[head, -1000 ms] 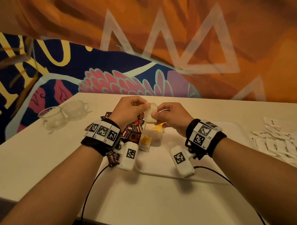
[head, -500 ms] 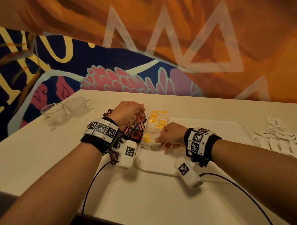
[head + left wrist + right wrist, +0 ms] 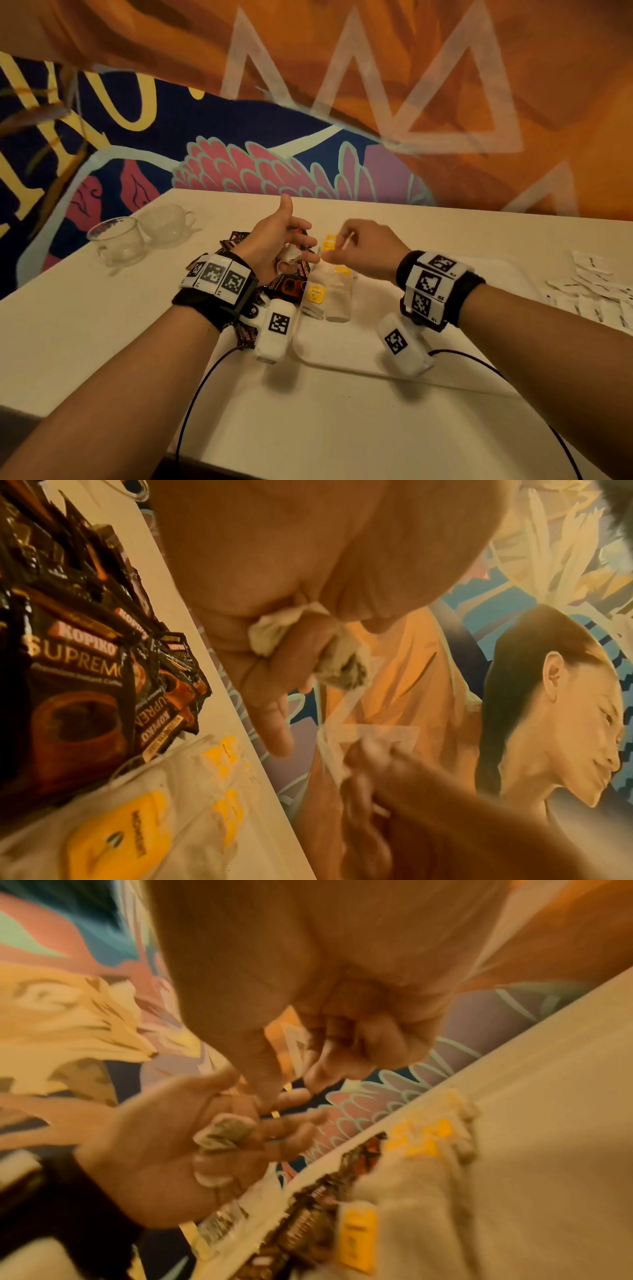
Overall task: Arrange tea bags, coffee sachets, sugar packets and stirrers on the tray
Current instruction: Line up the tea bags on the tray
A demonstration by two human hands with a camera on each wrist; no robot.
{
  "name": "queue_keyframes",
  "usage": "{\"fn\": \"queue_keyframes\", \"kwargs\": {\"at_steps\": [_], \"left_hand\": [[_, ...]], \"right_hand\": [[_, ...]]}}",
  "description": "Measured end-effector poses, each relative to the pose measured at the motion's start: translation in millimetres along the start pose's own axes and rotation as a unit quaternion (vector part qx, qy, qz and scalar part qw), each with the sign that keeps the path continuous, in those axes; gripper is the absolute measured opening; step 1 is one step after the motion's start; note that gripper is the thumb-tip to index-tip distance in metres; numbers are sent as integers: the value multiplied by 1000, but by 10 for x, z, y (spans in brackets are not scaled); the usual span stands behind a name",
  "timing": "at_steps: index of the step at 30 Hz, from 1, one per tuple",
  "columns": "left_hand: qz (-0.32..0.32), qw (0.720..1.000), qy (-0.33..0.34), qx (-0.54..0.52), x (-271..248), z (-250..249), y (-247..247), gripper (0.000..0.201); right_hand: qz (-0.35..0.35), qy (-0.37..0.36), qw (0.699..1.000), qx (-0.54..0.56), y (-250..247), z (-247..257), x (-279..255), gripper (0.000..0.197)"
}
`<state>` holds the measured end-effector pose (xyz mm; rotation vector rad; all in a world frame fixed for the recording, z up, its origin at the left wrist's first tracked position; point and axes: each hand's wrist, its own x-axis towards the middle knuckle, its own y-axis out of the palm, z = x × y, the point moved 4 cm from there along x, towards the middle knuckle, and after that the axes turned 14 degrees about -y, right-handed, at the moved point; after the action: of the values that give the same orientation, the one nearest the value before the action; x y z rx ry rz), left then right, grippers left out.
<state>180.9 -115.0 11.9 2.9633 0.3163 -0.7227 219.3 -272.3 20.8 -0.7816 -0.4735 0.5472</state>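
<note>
The left hand (image 3: 274, 240) is holding a crumpled tea bag (image 3: 342, 666) under its curled lower fingers, thumb raised and the other fingers extended toward the right. The bag's string is running down from it toward the right hand (image 3: 363, 250), which is pinching a small paper tag (image 3: 373, 737) between thumb and forefinger, the remaining fingers curled. The bag is bunched, so its long axis cannot be told.

Both hands are hovering close together above the tray's (image 3: 342, 349) left end, fingertips nearly meeting. Directly beneath them, tea bags (image 3: 325, 294) with yellow tags are lying in rows on the tray, long axes running away from the person. Coffee sachets (image 3: 75, 674) are lying heaped just left of the tray, under the left wrist. Sugar packets (image 3: 596, 291) are lying scattered on the table (image 3: 85, 325) well to the right. Two glass cups (image 3: 137, 233) are standing at the far left.
</note>
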Motion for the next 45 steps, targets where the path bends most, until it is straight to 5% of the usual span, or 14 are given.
{"fn": "queue_keyframes", "kwargs": {"at_steps": [3, 6, 8, 13, 16, 19, 22, 25, 28, 32, 39, 45], "left_hand": [[40, 999, -4, 14, -28, -20, 109, 79], [102, 995, -17, 2, -75, -29, 196, 79], [116, 993, -18, 1, -109, -37, 198, 81], [113, 993, -28, -4, -163, -55, 199, 73], [139, 990, -32, -18, -181, -54, 239, 77], [98, 995, -13, -12, -181, -59, 200, 67], [24, 994, 89, 54, -211, -111, 149, 41], [-48, 975, 188, 113, -252, -173, 116, 11], [-88, 962, 227, 124, -280, -233, 104, 4], [-61, 963, 222, 139, -298, -267, 128, 3], [-97, 943, 281, 147, -350, -313, 156, 7], [-58, 956, 154, 243, -253, -106, 98, 10]], "right_hand": [[31, -94, 992, 75, -5, 271, 41, 35], [27, -155, 987, 20, 4, 364, 67, 32], [-2, -163, 986, 33, -49, 354, 65, 23], [53, -170, 982, 59, 4, 373, -6, 22], [8, -158, 984, 75, -1, 359, 22, 6], [-75, -86, 983, 146, -103, 224, 77, 3], [-117, -2, 963, 242, -171, 68, 103, 5], [-121, 20, 952, 280, -174, -12, 114, 10], [-103, 9, 950, 296, -138, -33, 84, 15], [-74, -56, 960, 263, -154, 32, 38, 35], [-4, -15, 972, 235, -62, 46, -12, 10], [76, 4, 992, 104, -16, -125, -95, 17]]}}
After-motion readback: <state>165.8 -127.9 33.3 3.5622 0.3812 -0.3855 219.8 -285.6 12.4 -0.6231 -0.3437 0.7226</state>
